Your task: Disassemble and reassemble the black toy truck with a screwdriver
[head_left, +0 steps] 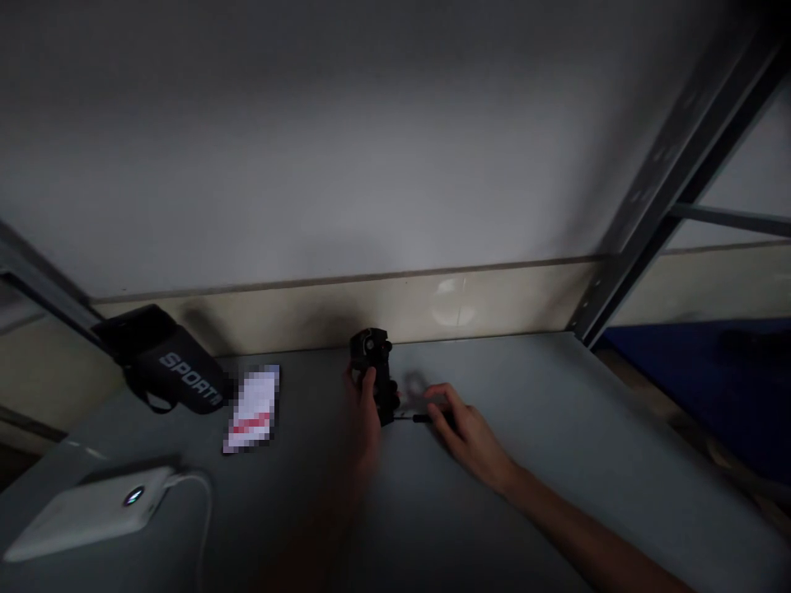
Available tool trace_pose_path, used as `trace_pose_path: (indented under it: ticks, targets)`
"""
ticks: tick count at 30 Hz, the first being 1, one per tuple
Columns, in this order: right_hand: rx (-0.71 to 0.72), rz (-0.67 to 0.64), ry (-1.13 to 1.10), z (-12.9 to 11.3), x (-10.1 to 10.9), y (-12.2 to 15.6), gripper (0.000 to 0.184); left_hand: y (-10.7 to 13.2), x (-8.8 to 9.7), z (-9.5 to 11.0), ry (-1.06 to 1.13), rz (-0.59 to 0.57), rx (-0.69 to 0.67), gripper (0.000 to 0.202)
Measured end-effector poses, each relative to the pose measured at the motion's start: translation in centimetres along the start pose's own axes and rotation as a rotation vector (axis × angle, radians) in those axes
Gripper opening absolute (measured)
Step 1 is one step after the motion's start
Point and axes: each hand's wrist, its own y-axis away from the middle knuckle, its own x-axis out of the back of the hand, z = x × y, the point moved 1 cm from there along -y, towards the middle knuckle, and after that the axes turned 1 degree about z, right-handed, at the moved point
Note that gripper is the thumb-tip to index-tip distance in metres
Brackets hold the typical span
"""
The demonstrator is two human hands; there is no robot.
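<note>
- Here, a small black device (372, 362) stands upright on the grey table (556, 428), near the back edge where the table meets the pale wall (371, 148).
- The left hand (366, 412) is wrapped around the lower part of the device, fingers closed on it, with the thumb up against its front.
- Just to the right of the device, the right hand (465, 428) lies low on the table, its fingers curled over a thin dark stick-like tool (421, 418) whose tip points at the base of the device; the dim light does not let me tell whether the fingers truly pinch it.
- To the left of the device lies a white card (252, 409) with a red band, flat on the table.
- Further left of the device sits a black pouch (164, 362) with white lettering, propped by the back corner.
- Well to the left of the device and nearer the person, a white power bank (92, 511) rests on the table, a small light glowing on it and a white cable (201, 502) curving from its end.
- Right of the device, a dark metal post (667, 181) slants up from the table's far corner.
</note>
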Motion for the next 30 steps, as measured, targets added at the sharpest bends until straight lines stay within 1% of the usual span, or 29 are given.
trace_pose_path:
  ticks: [2, 4, 8, 12, 16, 20, 21, 24, 28, 30]
  targets:
    - [0.028, 0.028, 0.014, -0.01, -0.02, -0.02, 0.022, 0.01, -0.04, 0.02, 0.006, -0.01, 0.0, 0.085]
    - [0.043, 0.028, 0.003, -0.02, -0.05, -0.07, 0.022, 0.04, -0.07, 0.06, 0.0, -0.011, -0.007, 0.084]
    - [-0.038, -0.025, -0.01, 0.02, 0.02, -0.13, 0.025, 0.13, -0.08, 0.08, -0.006, 0.0, -0.011, 0.081]
    - [0.005, -0.006, -0.009, 0.01, 0.11, -0.11, 0.026, 0.1, -0.13, 0.05, -0.017, -0.005, -0.007, 0.081]
    - [-0.062, -0.015, -0.028, 0.22, 0.0, -0.13, 0.026, 0.08, -0.08, 0.1, -0.044, 0.007, 0.002, 0.083]
    - [0.003, -0.012, -0.018, 0.12, 0.08, -0.19, 0.023, 0.28, -0.03, 0.26, -0.039, -0.012, -0.011, 0.08]
    - [0.005, -0.016, -0.021, 0.07, 0.11, -0.2, 0.024, 0.35, -0.05, 0.33, -0.037, -0.016, -0.016, 0.08]
    - [-0.045, -0.034, -0.02, 0.03, 0.18, -0.25, 0.025, 0.6, -0.19, 0.55, -0.028, -0.024, -0.012, 0.078]
    - [0.022, -0.015, -0.017, 0.12, 0.25, -0.35, 0.019, 0.81, -0.41, 0.76, 0.018, -0.029, 0.008, 0.078]
    - [0.003, -0.038, -0.033, 0.26, 0.25, -0.38, 0.02, 0.87, -0.45, 0.81, 0.007, -0.03, 0.009, 0.077]
